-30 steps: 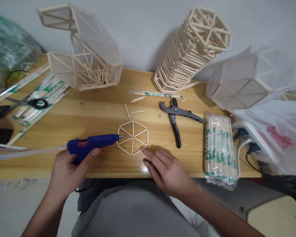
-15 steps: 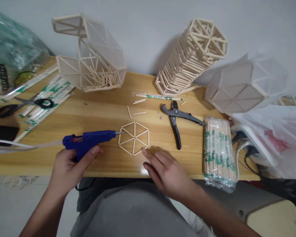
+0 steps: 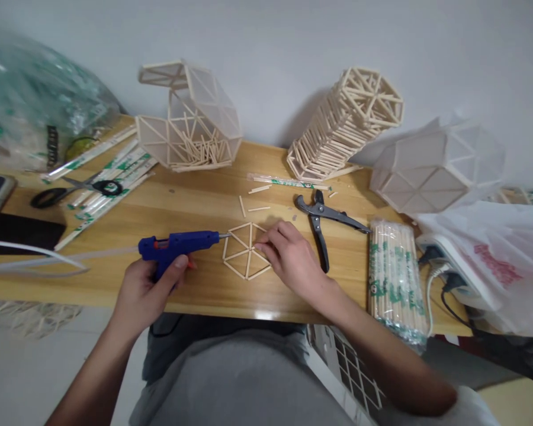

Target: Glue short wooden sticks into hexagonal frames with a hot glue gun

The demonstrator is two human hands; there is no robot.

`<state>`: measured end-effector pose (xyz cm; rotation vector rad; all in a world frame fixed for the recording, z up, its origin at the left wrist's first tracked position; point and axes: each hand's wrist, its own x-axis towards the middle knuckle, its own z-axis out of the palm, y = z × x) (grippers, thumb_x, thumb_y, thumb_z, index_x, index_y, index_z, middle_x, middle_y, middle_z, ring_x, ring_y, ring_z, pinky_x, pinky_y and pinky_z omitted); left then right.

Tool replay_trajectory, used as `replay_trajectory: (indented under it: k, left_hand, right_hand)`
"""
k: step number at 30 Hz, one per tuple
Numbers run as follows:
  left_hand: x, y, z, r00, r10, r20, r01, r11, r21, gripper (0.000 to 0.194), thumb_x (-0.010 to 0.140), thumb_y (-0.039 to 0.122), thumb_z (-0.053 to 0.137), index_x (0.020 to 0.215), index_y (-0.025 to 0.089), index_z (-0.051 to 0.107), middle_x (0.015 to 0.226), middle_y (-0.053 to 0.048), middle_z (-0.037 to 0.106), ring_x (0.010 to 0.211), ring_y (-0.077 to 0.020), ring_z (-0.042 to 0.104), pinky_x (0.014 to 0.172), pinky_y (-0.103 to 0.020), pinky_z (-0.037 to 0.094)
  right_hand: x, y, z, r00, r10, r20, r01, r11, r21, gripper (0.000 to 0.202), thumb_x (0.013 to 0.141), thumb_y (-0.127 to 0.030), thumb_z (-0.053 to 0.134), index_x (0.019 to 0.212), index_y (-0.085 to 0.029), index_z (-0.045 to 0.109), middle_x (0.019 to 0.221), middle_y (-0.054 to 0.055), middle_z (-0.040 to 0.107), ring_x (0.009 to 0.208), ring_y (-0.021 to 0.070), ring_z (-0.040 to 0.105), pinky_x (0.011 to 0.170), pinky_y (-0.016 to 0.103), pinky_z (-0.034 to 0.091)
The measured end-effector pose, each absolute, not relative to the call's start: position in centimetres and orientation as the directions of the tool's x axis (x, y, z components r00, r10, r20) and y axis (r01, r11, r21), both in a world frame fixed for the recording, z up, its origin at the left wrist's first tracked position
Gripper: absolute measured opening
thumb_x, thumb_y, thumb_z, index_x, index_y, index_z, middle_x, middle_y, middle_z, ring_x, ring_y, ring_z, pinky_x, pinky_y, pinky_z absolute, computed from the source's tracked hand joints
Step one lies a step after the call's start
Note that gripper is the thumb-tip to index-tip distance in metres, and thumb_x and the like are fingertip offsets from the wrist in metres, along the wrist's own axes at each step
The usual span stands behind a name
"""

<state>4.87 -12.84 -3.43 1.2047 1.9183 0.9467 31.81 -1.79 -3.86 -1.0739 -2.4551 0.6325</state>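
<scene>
My left hand (image 3: 148, 290) is wrapped around the grip of a blue glue gun (image 3: 189, 241). Its metal nozzle is at the upper left corner of a flat hexagon of thin wooden sticks (image 3: 247, 277), with spokes meeting in the middle. My right hand (image 3: 293, 257) reaches over the hexagon's right side, thumb and fingertips pinched together near its centre. Those fingers hide part of the frame and whatever is between them. Short loose wooden sticks (image 3: 259, 208) lie just behind the hexagon. Right of them are black pipe-cutter-like pliers (image 3: 320, 211).
Along the wall stand a stick-and-panel shell (image 3: 153, 133) holding loose sticks, a lattice stick tower (image 3: 333, 130) and a panelled structure (image 3: 420, 171). Scissors (image 3: 77, 189) and wrapped chopsticks (image 3: 115, 177) lie left. A chopstick pack (image 3: 393, 272) and power strip (image 3: 457, 260) are right.
My right hand has moved up from the hexagon's lower right edge to its centre, and its fingers have closed into a pinch. The glue gun's nozzle stays near the upper left corner. The view has shifted.
</scene>
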Motion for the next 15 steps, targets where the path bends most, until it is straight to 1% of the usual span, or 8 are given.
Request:
replay_trajectory:
  k: [5, 9, 12, 15]
  left_hand:
    - [4.8, -12.8, -3.8, -0.35, 0.925, -0.145, 0.477, 0.309, 0.823, 0.044, 0.086, 0.057, 0.063, 0.06, 0.023, 0.064, 0.051, 0.0, 0.062, 0.043, -0.0136, 0.053, 0.043, -0.025, 0.042]
    - [4.8, -12.7, -3.7, -0.337, 0.931, -0.141, 0.483, 0.3, 0.823, 0.043, 0.087, 0.057, 0.062, 0.061, 0.023, 0.066, 0.05, 0.0, 0.061, 0.044, -0.0138, 0.054, 0.045, -0.025, 0.043]
    - [5.0, -12.6, -3.5, -0.344, 0.93, -0.131, 0.502, 0.3, 0.811, 0.043, 0.085, 0.059, 0.061, 0.061, 0.023, 0.067, 0.049, 0.001, 0.061, 0.044, -0.0144, 0.054, 0.045, -0.025, 0.043]
    - [5.1, -12.5, -3.4, -0.353, 0.928, -0.117, 0.52, 0.299, 0.8, 0.043, 0.083, 0.059, 0.062, 0.058, 0.024, 0.065, 0.047, 0.001, 0.059, 0.043, -0.0148, 0.053, 0.044, -0.026, 0.042]
  right_hand:
    - [32.3, -1.7, -3.7, -0.594, 0.782, 0.191, 0.56, 0.572, -0.6, 0.017, 0.11, -0.029, 0.058, 0.101, -0.019, 0.067, 0.101, 0.011, 0.07, 0.095, 0.0265, 0.068, 0.086, 0.04, 0.058]
    - [32.9, -1.1, -2.6, -0.52, 0.832, 0.193, 0.534, 0.493, -0.687, 0.016, 0.11, -0.032, 0.058, 0.1, -0.022, 0.064, 0.098, 0.009, 0.072, 0.092, 0.0244, 0.069, 0.086, 0.038, 0.057]
    - [33.1, -0.9, -1.8, -0.464, 0.874, 0.146, 0.481, 0.386, -0.787, 0.017, 0.111, -0.037, 0.057, 0.101, -0.023, 0.06, 0.095, 0.006, 0.075, 0.084, 0.0202, 0.069, 0.08, 0.034, 0.055]
    - [33.2, -1.1, -1.1, -0.489, 0.872, 0.028, 0.319, 0.208, -0.925, 0.024, 0.113, -0.046, 0.052, 0.102, -0.024, 0.053, 0.091, 0.004, 0.077, 0.075, 0.0158, 0.069, 0.07, 0.03, 0.055]
